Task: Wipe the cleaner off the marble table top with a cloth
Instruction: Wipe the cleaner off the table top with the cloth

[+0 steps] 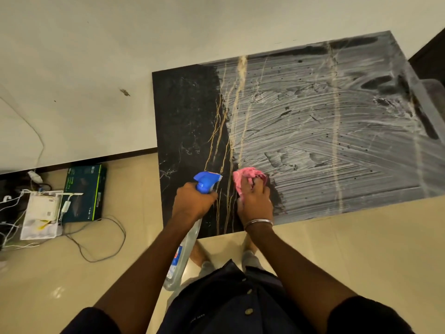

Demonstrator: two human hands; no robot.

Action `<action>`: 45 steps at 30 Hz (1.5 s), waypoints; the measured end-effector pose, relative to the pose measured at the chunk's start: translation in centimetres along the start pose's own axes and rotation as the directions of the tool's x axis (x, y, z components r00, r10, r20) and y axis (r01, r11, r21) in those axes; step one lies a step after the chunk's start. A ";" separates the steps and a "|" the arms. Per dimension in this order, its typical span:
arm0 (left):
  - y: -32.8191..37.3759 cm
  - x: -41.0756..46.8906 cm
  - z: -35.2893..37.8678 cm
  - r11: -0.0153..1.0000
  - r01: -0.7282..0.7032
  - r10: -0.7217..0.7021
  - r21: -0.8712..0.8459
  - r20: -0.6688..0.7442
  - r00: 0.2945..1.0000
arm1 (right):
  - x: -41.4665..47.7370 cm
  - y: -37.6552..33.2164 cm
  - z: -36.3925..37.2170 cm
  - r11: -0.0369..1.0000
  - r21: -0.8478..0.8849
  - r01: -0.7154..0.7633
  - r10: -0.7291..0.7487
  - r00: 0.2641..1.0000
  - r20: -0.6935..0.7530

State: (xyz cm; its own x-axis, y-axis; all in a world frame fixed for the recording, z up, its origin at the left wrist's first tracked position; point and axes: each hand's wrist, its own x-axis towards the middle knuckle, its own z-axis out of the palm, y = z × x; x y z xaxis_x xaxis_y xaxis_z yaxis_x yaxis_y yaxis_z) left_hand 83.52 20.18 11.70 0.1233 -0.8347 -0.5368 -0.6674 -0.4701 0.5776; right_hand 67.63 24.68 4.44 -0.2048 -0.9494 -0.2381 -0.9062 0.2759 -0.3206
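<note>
The black marble table top (187, 121) with gold veins stands against the wall. Its left strip is dark and bare of cleaner. White streaks of cleaner (325, 131) cover the middle and right. My right hand (255, 201) grips a bunched pink cloth (243, 177) and holds it down on the marble near the front edge, at the border of the streaked area. My left hand (192, 203) holds a clear spray bottle (183, 256) by the neck; its blue trigger head (206, 182) points over the table and its body hangs below the front edge.
A pale wall (96, 68) runs behind and left of the table. On the beige tiled floor at left lie a dark green box (84, 191), a white device (43, 215) and loose cables (101, 239). A dark doorway edge (431, 61) sits at far right.
</note>
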 end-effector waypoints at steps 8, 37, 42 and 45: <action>0.3 0.5 -0.3 0.992 0.092 -0.101 -0.083 -0.112 0.989 | 1.9 -6.5 3.6 0.877 -0.041 0.479 -0.451 0.850 0.273; 3.0 5.6 -5.4 0.996 -0.020 0.014 -0.085 -0.066 0.998 | 7.8 -8.5 0.4 0.970 -0.008 0.244 -0.240 0.959 0.149; 3.1 7.6 -6.9 0.999 -0.017 0.016 -0.041 -0.010 1.000 | 9.2 -2.3 -1.9 0.999 -0.019 -0.027 0.027 0.999 -0.025; 3.0 8.7 -7.4 0.998 -0.041 0.041 -0.038 0.008 0.999 | 10.5 1.6 -3.3 0.989 -0.019 -0.146 0.144 0.985 -0.093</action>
State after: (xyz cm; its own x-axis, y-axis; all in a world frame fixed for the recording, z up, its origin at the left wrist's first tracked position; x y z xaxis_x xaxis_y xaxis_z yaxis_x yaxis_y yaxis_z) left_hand 88.00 9.41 13.29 0.0898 -0.8509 -0.5176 -0.6434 -0.4462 0.6220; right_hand 62.82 14.65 4.47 -0.3664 -0.9096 -0.1957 -0.8733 0.4088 -0.2650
